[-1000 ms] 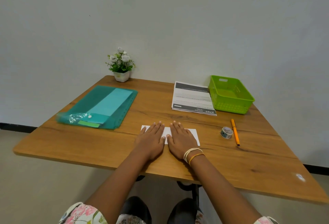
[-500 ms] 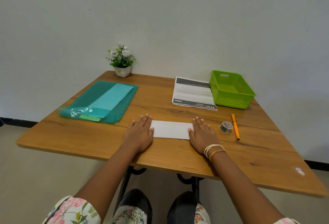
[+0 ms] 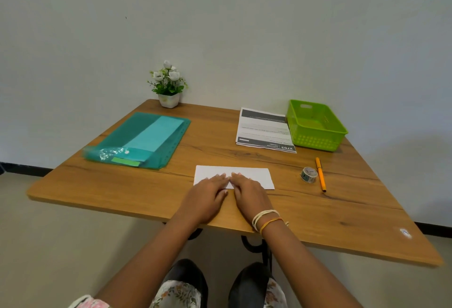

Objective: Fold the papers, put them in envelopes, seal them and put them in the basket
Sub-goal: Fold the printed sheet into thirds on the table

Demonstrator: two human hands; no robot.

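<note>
The folded paper [image 3: 247, 175] is laid near the table's [image 3: 122, 192] front edge, the basket [image 3: 318, 134] at its far right corner, the folder [image 3: 139, 141] by its left edge.

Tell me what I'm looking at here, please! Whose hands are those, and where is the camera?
There is no machine here, only a person sitting at a wooden table. The camera is worn on the person's head and looks forward and down, so you see their own arms reaching out from below. The left hand and the right hand lie flat, side by side, pressing on a folded white paper. Nothing is gripped. To the left lies a teal plastic folder, with a small pot of white flowers behind it. To the right are a printed sheet, a green basket, a roll of tape and an orange pen. The job is folding papers for envelopes that end up in the basket.
</note>
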